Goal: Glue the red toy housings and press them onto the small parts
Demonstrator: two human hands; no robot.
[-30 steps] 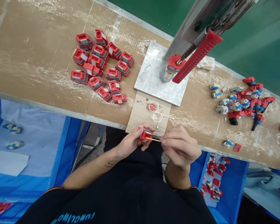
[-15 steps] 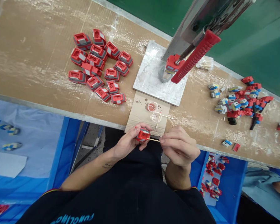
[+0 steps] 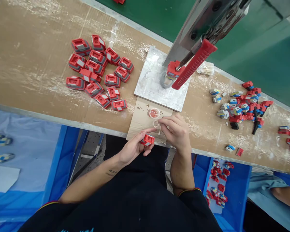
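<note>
My left hand is closed round a small red and grey toy part, its hollow side facing up. My right hand is pinched just over a small clear cup. The cotton swab between its fingertips is mostly hidden by the hand. Beyond that cup stands a second small cup with reddish contents. Both cups rest on a piece of cardboard spotted with drops. Another cotton swab lies beside the near cup.
A press with a red lever stands on a metal plate. Similar red parts are grouped at left; mixed toy pieces are heaped at right. Swabs lie behind. Blue bins sit below the table. Another person's arm shows at right.
My right hand has moved away from the red toy part, forward and left to the cups. The left hand keeps hold of the part. The whole view has shifted slightly.
</note>
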